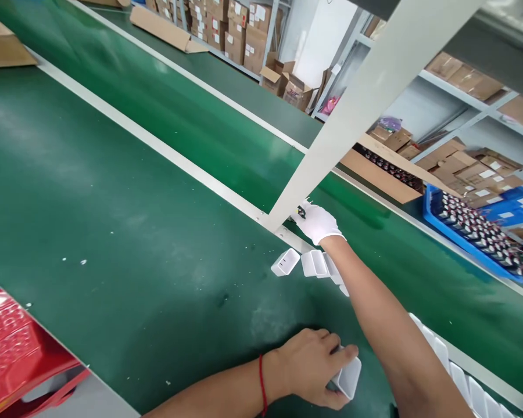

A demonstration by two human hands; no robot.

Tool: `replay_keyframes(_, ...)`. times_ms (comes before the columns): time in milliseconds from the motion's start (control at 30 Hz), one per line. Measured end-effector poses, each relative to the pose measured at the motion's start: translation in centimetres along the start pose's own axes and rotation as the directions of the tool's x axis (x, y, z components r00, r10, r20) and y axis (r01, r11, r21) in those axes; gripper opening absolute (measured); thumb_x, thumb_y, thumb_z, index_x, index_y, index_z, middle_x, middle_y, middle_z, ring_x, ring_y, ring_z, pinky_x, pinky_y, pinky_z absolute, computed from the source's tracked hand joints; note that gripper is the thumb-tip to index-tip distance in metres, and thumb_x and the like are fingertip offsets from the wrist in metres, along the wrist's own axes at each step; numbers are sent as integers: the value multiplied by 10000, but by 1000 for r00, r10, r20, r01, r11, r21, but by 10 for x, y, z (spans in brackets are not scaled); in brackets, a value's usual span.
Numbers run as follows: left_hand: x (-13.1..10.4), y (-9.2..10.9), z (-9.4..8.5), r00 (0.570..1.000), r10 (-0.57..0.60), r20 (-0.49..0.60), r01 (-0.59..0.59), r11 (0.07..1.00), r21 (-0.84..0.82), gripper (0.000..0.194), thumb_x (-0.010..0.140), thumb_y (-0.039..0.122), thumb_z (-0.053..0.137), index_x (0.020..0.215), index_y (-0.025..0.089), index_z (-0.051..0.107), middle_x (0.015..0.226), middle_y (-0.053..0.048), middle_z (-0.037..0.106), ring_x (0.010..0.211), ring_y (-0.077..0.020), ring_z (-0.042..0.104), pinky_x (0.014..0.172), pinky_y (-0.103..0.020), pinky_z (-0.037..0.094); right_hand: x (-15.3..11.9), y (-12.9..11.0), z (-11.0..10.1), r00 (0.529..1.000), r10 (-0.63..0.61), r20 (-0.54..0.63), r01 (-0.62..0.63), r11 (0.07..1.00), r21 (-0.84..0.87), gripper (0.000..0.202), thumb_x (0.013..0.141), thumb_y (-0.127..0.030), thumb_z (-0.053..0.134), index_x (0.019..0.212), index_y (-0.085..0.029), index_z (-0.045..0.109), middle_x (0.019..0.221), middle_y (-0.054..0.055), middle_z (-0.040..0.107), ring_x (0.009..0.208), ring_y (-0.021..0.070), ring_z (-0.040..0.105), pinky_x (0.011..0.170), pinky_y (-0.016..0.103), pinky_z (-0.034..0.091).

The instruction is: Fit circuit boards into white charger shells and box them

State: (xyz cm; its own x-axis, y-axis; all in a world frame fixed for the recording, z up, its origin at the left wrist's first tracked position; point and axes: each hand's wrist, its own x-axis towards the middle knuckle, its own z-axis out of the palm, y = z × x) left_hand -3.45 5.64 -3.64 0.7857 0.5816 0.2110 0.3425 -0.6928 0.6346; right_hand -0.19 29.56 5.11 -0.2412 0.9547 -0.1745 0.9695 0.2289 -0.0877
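Scene: a green conveyor belt [113, 191] seen from above, with a white frame post [357, 110] crossing it.
Left hand [311, 366]: bare, fingers clamped on a white charger block [347, 378] resting on the belt near the bottom edge.
Right hand [317, 222]: in a white glove, stretched forward, closed around a small dark-tipped piece at the post's base; what it is cannot be told.
Loose blocks [307, 263]: lying on the belt just beside the right forearm.
Step in hand: apparently gathering blocks, one gripped, another being reached.
Next move: likely needs a firm, careful lift clear of the post.
Background: blue tray [431, 217] at right.
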Motion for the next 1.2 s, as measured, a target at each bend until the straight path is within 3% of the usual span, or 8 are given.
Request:
replay_keyframes(100,1,0,2,1000,6,-9,-6,1000,6,755,854,641,545,1415,173,355,1034,-87,644,859,-264,653,731,-352,527,7,-2,6,998,67,19,-68,993,99,599,873,-549,608,1312,-147,547,1232,197,668,1137,401,636,938,562,486)
replay_keyframes(200,1,1,-2,1000,1,4,-1,1000,19,753,852,630,553,1412,164,363,1037,-91,647,853,-267,652,735,-361,536,10,1,12,994,108,4,-105,960,258,612,820,-435,695,1324,-131,527,1392,213,568,1268,400,552,1040,579,415)
replay_keyframes(333,1,2,-10,1000,-9,25,9,1000,5,768,846,633,563,1426,173,357,1089,-99,649,905,-282,654,777,-385,552,1,16,8,983,184,29,-168,813,557,543,822,-330,649,1302,-105,531,1341,211,599,1218,330,596,1010,513,483)
replay_keyframes(533,-1,5,-18,998,-44,47,48,995,-84,713,837,544,621,1419,204,389,1176,-103,641,1026,-301,653,881,-416,555,-67,48,-25,984,171,42,-106,386,917,380,879,-427,504,1195,-225,568,1145,82,715,1027,208,693,887,426,609)
replay_keyframes(700,-2,5,-14,997,-76,17,78,983,-167,759,826,467,711,1455,199,382,1301,-137,625,1166,-337,624,958,-470,543,-146,64,-31,995,89,46,-18,-297,955,330,819,-398,679,1107,-237,669,1241,46,696,1158,191,650,989,370,576)
replay_keyframes(767,-2,5,-13,996,-90,13,91,977,-194,804,817,467,743,1474,198,366,1355,-148,606,1224,-349,599,995,-497,530,-171,70,-26,996,68,51,-19,-410,912,337,815,-376,722,1119,-234,691,1305,37,671,1124,179,665,962,337,591)
replay_keyframes(1033,-5,9,-21,997,-69,-24,63,976,-207,750,835,356,680,1484,175,348,1442,-151,546,1288,-336,570,1020,-499,530,-236,104,0,967,253,35,58,-352,934,352,894,-510,650,1140,-266,710,1156,34,726,1058,190,695,886,352,624)
replay_keyframes(1200,-1,8,-21,992,-118,-42,106,971,-216,611,832,348,703,1368,187,458,1343,-116,609,1162,-278,651,937,-404,576,-282,109,24,927,338,-163,210,-108,972,378,842,-375,747,1209,-317,682,1189,15,699,1078,214,684,929,430,611)
